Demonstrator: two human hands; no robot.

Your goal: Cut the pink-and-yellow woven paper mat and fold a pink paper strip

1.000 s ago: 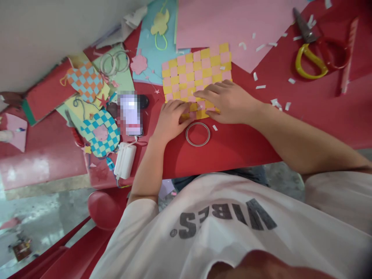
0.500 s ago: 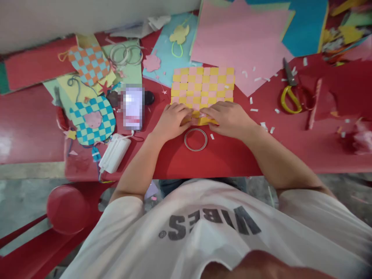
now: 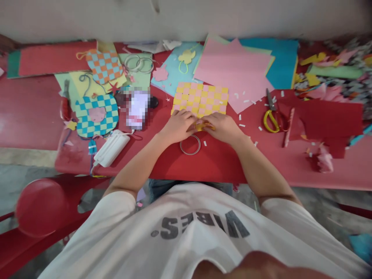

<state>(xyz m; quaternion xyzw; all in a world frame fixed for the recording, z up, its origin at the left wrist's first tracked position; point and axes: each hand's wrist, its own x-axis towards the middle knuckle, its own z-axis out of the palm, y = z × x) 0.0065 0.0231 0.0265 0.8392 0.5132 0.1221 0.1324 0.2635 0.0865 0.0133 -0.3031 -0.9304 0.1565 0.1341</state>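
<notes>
Your woven mat [image 3: 200, 99] lies on the red table [image 3: 215, 162] directly fwd of both hands, its near edge under your fingers. L hand [image 3: 178, 126] and R hand [image 3: 223, 128] are both curled, fingers closed on that near edge and gripping it, fingertips nearly meeting at centre. Yellow strip ends [image 3: 203, 126] bunch btwn the hands, partly hidden.

Mat condition: pink & yellow strips in a tight checkerboard, lying flat, near edge rumpled.

Writing: "VIBES" on your white T-shirt [image 3: 200, 226], upside down in view. Phone [image 3: 138, 109] is blurred, nothing legible. No brands seen.

Rel. to mat: tape ring [image 3: 190, 145] just below near edge; pink sheets [image 3: 232, 66] touching far edge; scissors [image 3: 271, 121], yellow handles, to R; phone just L; white charger [image 3: 112, 148] further L; teal-check mat [image 3: 97, 115] further L again.
</notes>
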